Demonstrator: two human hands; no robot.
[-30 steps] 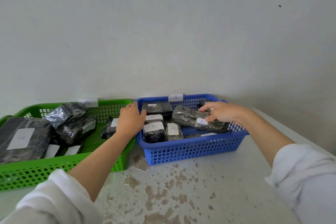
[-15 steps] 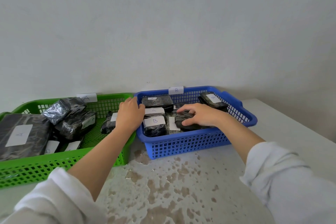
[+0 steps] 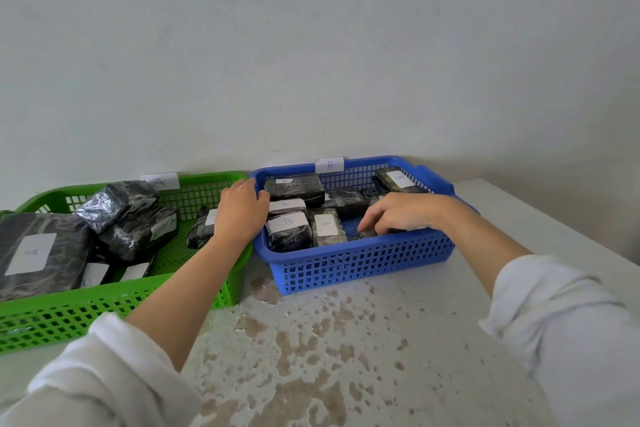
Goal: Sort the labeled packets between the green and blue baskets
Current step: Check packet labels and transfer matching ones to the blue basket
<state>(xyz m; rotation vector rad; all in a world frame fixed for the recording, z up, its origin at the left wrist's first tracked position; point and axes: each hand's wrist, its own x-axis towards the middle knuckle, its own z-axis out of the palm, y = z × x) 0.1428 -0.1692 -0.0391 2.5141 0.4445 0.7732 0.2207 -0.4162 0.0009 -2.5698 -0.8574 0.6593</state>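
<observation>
The green basket (image 3: pixel 69 319), tagged A (image 3: pixel 161 181), stands at the left and holds several black wrapped packets, among them a large one labelled A (image 3: pixel 34 253). Beside it the blue basket (image 3: pixel 363 263), tagged B (image 3: pixel 329 165), holds several black packets with B labels, such as one at the front left (image 3: pixel 289 230). My left hand (image 3: pixel 242 211) grips the blue basket's left rim, where the two baskets meet. Inside the blue basket at the front right, my right hand (image 3: pixel 398 215) curls its fingers down onto a dark packet (image 3: pixel 367 234) that is mostly hidden beneath them.
Both baskets stand against a pale wall on a white tabletop (image 3: pixel 346 357) with worn brown patches. The table's right edge runs diagonally at the far right (image 3: pixel 571 239). My white sleeves fill the lower corners.
My right hand brought a long packet from the blue basket's right side down into its front and now sits lower inside. My left hand stayed on the rim.
</observation>
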